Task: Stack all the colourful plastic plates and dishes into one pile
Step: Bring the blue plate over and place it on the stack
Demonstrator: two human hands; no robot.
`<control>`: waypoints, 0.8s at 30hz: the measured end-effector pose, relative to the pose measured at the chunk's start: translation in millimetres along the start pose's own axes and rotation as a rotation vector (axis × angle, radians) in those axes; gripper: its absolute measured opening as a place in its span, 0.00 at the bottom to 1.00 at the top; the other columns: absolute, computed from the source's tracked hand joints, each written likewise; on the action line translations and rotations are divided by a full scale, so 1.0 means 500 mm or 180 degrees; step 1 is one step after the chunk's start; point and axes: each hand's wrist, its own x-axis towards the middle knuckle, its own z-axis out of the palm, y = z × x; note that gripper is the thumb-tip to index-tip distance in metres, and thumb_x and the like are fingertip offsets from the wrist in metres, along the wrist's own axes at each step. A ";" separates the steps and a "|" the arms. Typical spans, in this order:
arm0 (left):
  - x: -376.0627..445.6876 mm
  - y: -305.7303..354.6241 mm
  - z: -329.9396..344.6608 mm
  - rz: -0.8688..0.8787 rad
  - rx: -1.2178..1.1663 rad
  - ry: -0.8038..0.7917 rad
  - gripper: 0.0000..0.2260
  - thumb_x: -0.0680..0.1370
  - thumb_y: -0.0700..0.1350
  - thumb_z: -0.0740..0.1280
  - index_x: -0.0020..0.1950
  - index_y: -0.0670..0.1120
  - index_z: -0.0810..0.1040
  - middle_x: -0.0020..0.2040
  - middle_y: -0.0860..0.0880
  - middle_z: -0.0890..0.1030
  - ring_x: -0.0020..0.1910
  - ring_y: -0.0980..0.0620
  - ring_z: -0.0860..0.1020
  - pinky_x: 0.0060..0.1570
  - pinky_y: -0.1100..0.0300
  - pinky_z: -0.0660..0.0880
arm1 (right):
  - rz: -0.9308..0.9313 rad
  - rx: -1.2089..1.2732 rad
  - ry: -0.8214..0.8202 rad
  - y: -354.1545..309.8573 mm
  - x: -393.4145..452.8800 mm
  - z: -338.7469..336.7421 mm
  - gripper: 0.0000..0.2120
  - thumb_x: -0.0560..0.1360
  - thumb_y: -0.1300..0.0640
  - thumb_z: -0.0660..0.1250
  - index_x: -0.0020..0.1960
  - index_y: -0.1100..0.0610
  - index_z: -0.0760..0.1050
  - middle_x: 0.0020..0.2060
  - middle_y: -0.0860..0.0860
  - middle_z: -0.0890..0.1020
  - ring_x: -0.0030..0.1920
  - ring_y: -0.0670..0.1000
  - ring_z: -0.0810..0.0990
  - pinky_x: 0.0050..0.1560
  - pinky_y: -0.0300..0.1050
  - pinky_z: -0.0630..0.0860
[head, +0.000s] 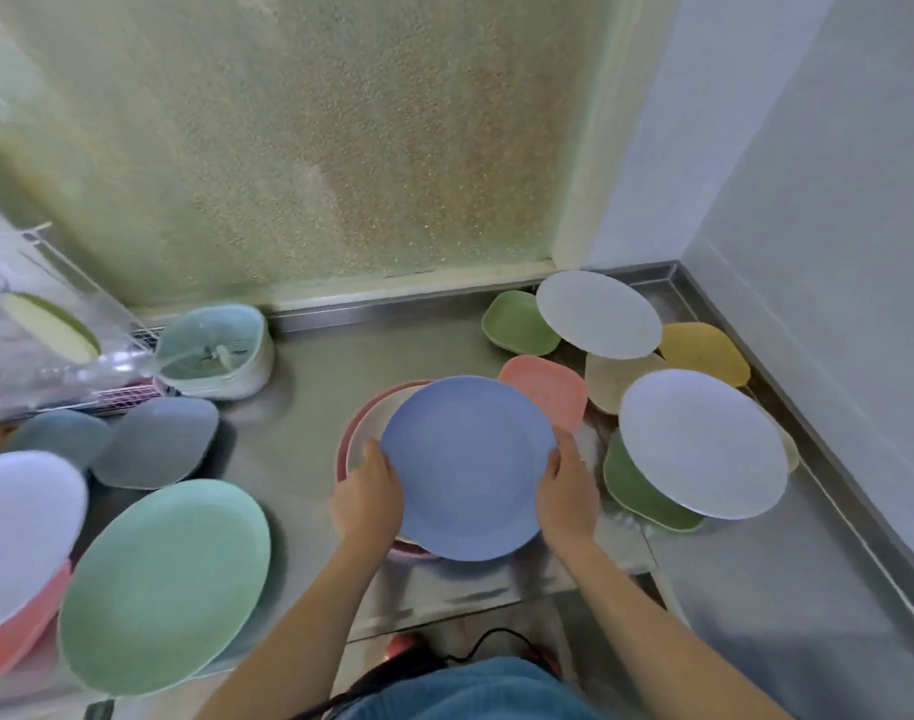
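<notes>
A blue round plate [468, 467] is held over a small pile of a white plate [366, 433] and a pink plate [374, 402] at the counter's middle. My left hand [367, 493] grips its left rim and my right hand [566, 493] grips its right rim. To the right lie a pink dish [546, 389], two pale round plates [598, 314] [704, 441], green dishes [520, 324] [639, 491], a beige dish [613, 379] and a yellow dish [704, 350]. At the left are a mint plate [164, 584], a white plate on a pink one [21, 532] and two grey-blue dishes [156, 441].
The steel counter [314, 402] ends at a frosted window behind and a white wall at the right. A mint strainer tub [216, 350] and a wire rack with clear plastic [55, 356] stand at the back left. The counter's front edge runs just below the plate.
</notes>
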 end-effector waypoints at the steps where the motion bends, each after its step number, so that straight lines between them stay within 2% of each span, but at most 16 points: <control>1: 0.008 -0.017 -0.007 -0.0057 0.0012 -0.0017 0.12 0.78 0.41 0.52 0.60 0.44 0.66 0.44 0.42 0.82 0.42 0.38 0.79 0.39 0.53 0.69 | -0.0052 -0.0163 -0.0125 -0.010 0.001 0.015 0.18 0.80 0.52 0.51 0.69 0.43 0.62 0.43 0.45 0.74 0.44 0.54 0.75 0.42 0.46 0.68; 4: 0.031 -0.054 -0.024 -0.0072 0.0158 -0.0158 0.16 0.79 0.42 0.51 0.67 0.45 0.63 0.52 0.41 0.81 0.49 0.38 0.79 0.43 0.53 0.69 | -0.0076 -0.0507 -0.0377 -0.030 0.003 0.052 0.17 0.79 0.49 0.49 0.67 0.41 0.61 0.41 0.46 0.73 0.40 0.53 0.72 0.42 0.46 0.67; 7: 0.054 -0.076 -0.031 -0.0019 0.0192 -0.0234 0.14 0.79 0.43 0.50 0.65 0.45 0.63 0.51 0.41 0.81 0.48 0.38 0.79 0.42 0.54 0.68 | 0.0071 -0.0579 -0.0379 -0.036 0.009 0.080 0.13 0.80 0.46 0.48 0.62 0.41 0.64 0.38 0.44 0.73 0.35 0.48 0.71 0.42 0.45 0.64; 9: 0.067 -0.088 -0.034 0.0029 0.0243 -0.0315 0.13 0.79 0.43 0.51 0.63 0.45 0.62 0.50 0.41 0.81 0.48 0.39 0.80 0.41 0.54 0.68 | 0.0097 -0.0680 -0.0370 -0.040 0.013 0.094 0.14 0.81 0.46 0.47 0.61 0.43 0.67 0.41 0.46 0.77 0.34 0.46 0.69 0.43 0.44 0.64; 14: 0.102 -0.113 -0.031 0.0250 0.0352 -0.0743 0.18 0.80 0.45 0.53 0.69 0.45 0.59 0.55 0.40 0.80 0.53 0.38 0.79 0.44 0.53 0.69 | -0.0021 -0.1190 -0.0487 -0.038 0.025 0.114 0.19 0.80 0.53 0.51 0.71 0.46 0.59 0.54 0.54 0.78 0.49 0.60 0.77 0.45 0.49 0.68; 17: 0.114 -0.114 -0.032 0.0236 0.0343 -0.0889 0.18 0.80 0.45 0.53 0.69 0.44 0.60 0.56 0.39 0.79 0.54 0.37 0.78 0.45 0.53 0.69 | 0.0012 -0.1313 -0.0601 -0.036 0.019 0.114 0.22 0.81 0.52 0.51 0.74 0.46 0.55 0.57 0.55 0.77 0.53 0.61 0.77 0.51 0.51 0.71; 19: 0.116 -0.113 -0.030 0.0239 0.0409 -0.0955 0.18 0.80 0.46 0.53 0.69 0.44 0.60 0.56 0.40 0.79 0.54 0.37 0.78 0.45 0.52 0.70 | 0.0032 -0.1391 -0.0716 -0.033 0.020 0.115 0.22 0.81 0.51 0.50 0.74 0.46 0.54 0.58 0.55 0.77 0.52 0.60 0.77 0.52 0.51 0.71; 21: 0.120 -0.109 -0.026 0.0228 0.0499 -0.0965 0.18 0.80 0.45 0.52 0.71 0.45 0.58 0.56 0.41 0.79 0.54 0.38 0.78 0.47 0.51 0.72 | -0.0037 -0.1377 -0.0749 -0.035 0.031 0.118 0.19 0.81 0.51 0.50 0.71 0.45 0.61 0.53 0.56 0.79 0.44 0.56 0.75 0.49 0.50 0.71; 22: 0.121 -0.107 -0.025 0.0205 0.0535 -0.0954 0.19 0.80 0.44 0.52 0.71 0.46 0.57 0.55 0.42 0.80 0.54 0.39 0.78 0.48 0.51 0.73 | -0.0101 -0.1369 -0.0737 -0.034 0.038 0.118 0.16 0.81 0.50 0.50 0.67 0.44 0.66 0.49 0.56 0.80 0.41 0.55 0.74 0.45 0.48 0.70; 24: 0.116 -0.105 -0.023 0.0133 0.0606 -0.0956 0.22 0.79 0.43 0.52 0.73 0.48 0.55 0.56 0.43 0.80 0.54 0.39 0.78 0.50 0.51 0.73 | -0.0154 -0.1539 -0.0733 -0.041 0.041 0.115 0.13 0.80 0.43 0.49 0.55 0.39 0.72 0.44 0.52 0.80 0.37 0.50 0.73 0.45 0.46 0.67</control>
